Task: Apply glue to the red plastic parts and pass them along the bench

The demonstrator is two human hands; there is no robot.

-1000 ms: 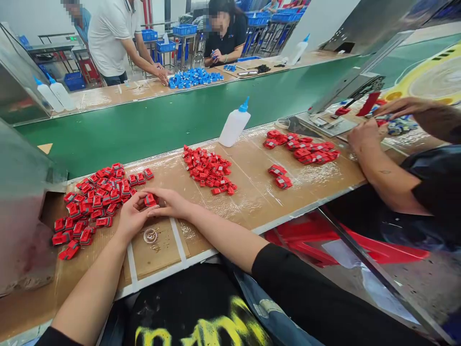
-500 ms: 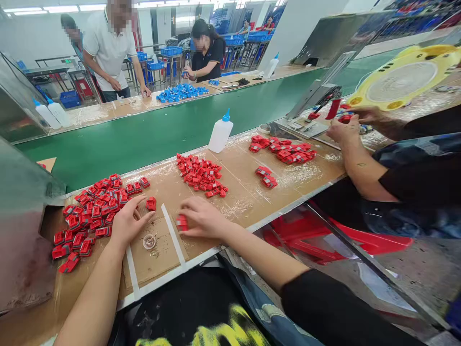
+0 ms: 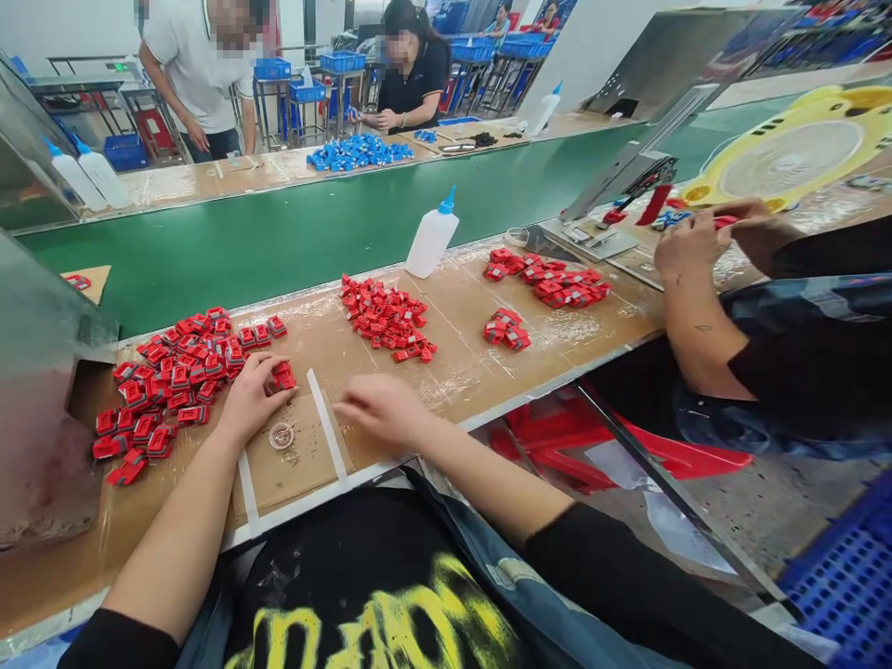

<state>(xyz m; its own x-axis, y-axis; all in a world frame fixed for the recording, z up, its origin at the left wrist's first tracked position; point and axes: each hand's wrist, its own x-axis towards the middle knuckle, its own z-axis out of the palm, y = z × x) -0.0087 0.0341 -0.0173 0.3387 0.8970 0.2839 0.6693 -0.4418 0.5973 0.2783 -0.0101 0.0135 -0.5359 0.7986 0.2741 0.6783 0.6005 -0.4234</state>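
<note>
My left hand (image 3: 247,401) rests on the cardboard-covered bench (image 3: 460,372), its fingers and thumb closed around one small red part (image 3: 283,377) at the edge of a big pile of red parts (image 3: 174,372). My right hand (image 3: 380,409) lies a little to the right on the bench. Its fingers are drawn together and point left, and anything under them is hidden. Between the hands are a strip of white tape (image 3: 321,420) and a small round metal dish (image 3: 281,435).
More red parts lie in a middle pile (image 3: 386,318), a small heap (image 3: 506,331) and a right pile (image 3: 557,281). A white squeeze bottle (image 3: 432,237) stands by the green conveyor belt (image 3: 313,242). A co-worker's hands (image 3: 689,246) work at the right. A metal housing (image 3: 34,390) stands at the left.
The hands, together on one red part a second ago, have separated. The right hand carried a part to the right; that part no longer shows. The left hand has closed on another part by the pile.
</note>
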